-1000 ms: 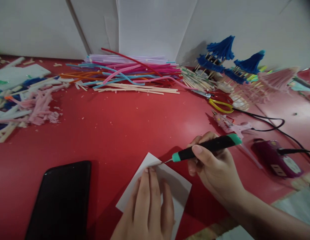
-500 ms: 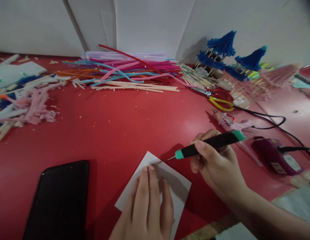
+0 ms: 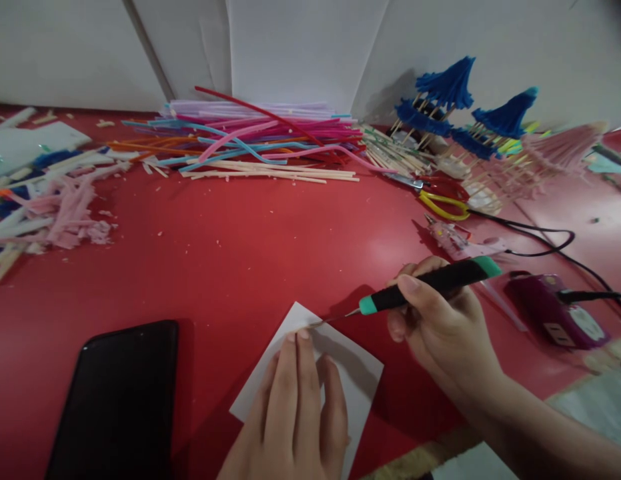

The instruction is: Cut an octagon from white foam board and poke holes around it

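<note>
The left hand point(image 3: 293, 417) is laid flat on a sheet of white paper point(image 3: 363, 377), its fingers extended and nothing gripped; the paper is held against the red table point(image 3: 230, 247). To its left, well apart, a black phone point(image 3: 117, 400) is seen. In the right hand point(image 3: 447, 333), a black-and-green tool point(image 3: 450, 277) is held in a narrow grip, tilted, its thin metal tip brought over the paper close beside the left fingertips; whether the surface is touched cannot be told. Beyond the right hand, a purple box point(image 3: 555, 313), a pink glue gun point(image 3: 453, 240) and yellow-handled scissors point(image 3: 443, 207) are found. Farther back, scraps point(image 3: 73, 207) are heaped at left, pale sticks point(image 3: 280, 172) and coloured stems point(image 3: 270, 127) are piled centrally, and blue canopies point(image 3: 445, 87) are supported on sticks at right, before a pale wall point(image 3: 300, 47).
</note>
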The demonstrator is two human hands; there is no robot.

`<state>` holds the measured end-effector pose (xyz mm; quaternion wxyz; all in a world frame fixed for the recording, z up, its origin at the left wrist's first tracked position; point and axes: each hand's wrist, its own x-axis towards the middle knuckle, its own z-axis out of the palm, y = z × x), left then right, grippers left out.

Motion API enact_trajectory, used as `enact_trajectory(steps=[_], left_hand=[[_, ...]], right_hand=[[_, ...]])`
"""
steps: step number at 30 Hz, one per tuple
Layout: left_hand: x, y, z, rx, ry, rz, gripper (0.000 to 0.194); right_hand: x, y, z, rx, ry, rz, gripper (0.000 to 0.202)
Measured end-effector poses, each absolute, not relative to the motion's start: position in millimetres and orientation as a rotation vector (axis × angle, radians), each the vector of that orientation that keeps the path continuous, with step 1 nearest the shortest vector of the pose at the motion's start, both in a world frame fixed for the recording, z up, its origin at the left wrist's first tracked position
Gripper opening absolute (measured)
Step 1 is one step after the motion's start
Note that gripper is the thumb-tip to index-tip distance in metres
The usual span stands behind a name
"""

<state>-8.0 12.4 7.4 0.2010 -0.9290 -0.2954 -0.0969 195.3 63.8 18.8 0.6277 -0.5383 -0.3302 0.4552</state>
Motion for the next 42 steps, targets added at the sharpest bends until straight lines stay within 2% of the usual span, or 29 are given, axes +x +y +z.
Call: enact_trajectory(steps=[42], left_hand=[[-10.5, 8.7, 14.9, -2.629, -0.953, -0.286, 0.035]], right_hand=[[203.8, 74.4, 22.7, -1.180, -0.572, 0.962, 0.028]])
